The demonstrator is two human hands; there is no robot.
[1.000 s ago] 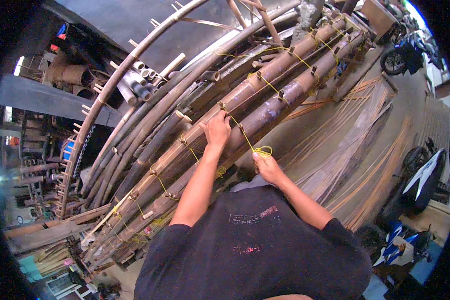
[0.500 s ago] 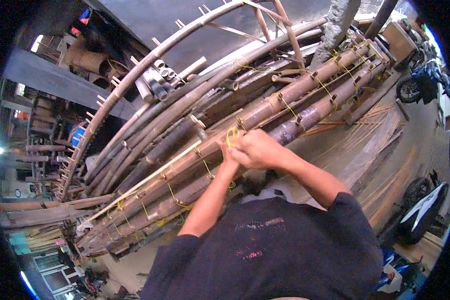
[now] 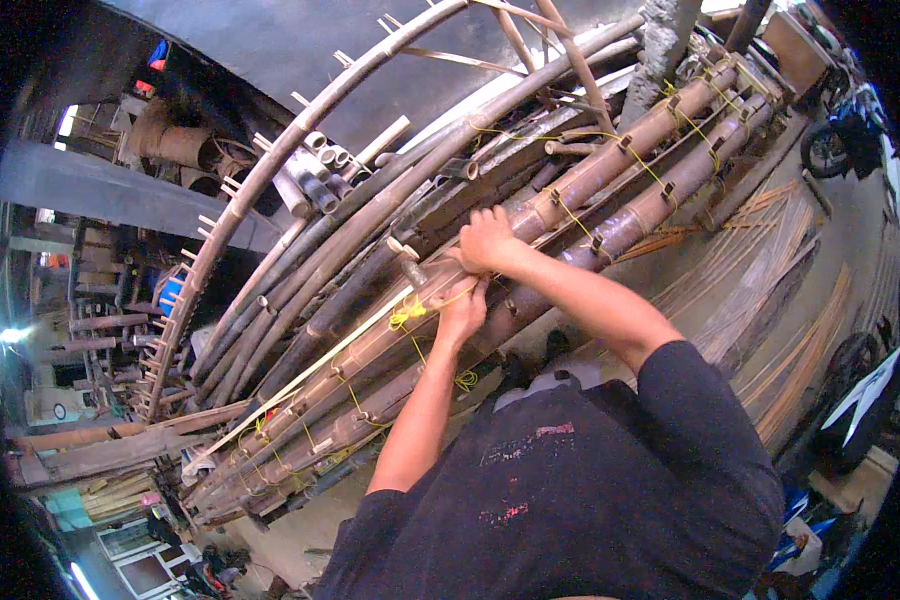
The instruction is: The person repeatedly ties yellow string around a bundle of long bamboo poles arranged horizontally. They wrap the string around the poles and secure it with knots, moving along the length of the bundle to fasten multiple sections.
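While a curved pole (image 3: 298,128) with short rungs arcs up at the left, a pale slat (image 3: 270,405) lies along the far pole (image 3: 588,175), its upper end just beside the yellow cord (image 3: 407,313). That cord sits in loops over the far pole, bunched, I'd guess, so the spare length doesn't tangle. Just right of the bunch, the left hand (image 3: 462,315) sits at the far pole's near edge, fingers curled, a strand crossing them; whether they pinch it I cannot tell. Above and right, the right hand (image 3: 487,240) bends over the same pole, perhaps for steadiness; its fingers are crooked, but what they grasp, if anything, is hidden. Farther right, pegs (image 3: 625,142) stand along the far pole and the near pole (image 3: 632,218), with cord strung between them, seemingly so it can't slide lengthwise.
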